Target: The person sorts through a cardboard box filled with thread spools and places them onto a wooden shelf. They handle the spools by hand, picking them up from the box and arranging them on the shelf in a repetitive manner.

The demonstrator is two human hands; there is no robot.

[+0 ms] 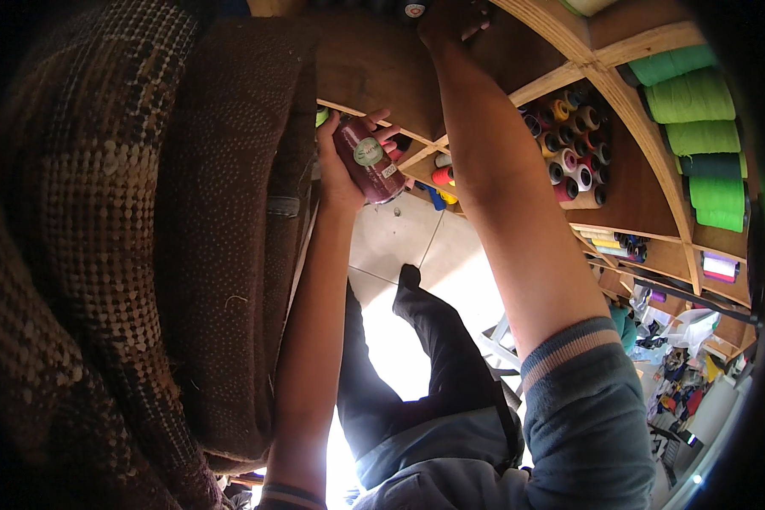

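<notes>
My left hand (342, 174) is closed around a plastic-wrapped maroon spool of thread (369, 161) with a round pale label on its side. It holds the spool tilted, just under the edge of a wooden shelf. My right arm reaches up into a dark shelf compartment, where my right hand (452, 21) lies in shadow near the upper rim. Beside it sits a dark spool (414, 9) with a small round label on its end. The right fingers are too dark to show whether they grip anything.
Thick brown woven fabric rolls (221, 212) stand close on the left. A wooden shelf (599, 64) holds several cone spools (574, 153) in mixed colours and green spools (693, 98). Below lies a pale tiled floor (391, 242). Cluttered scraps (680, 374) lie at the lower right.
</notes>
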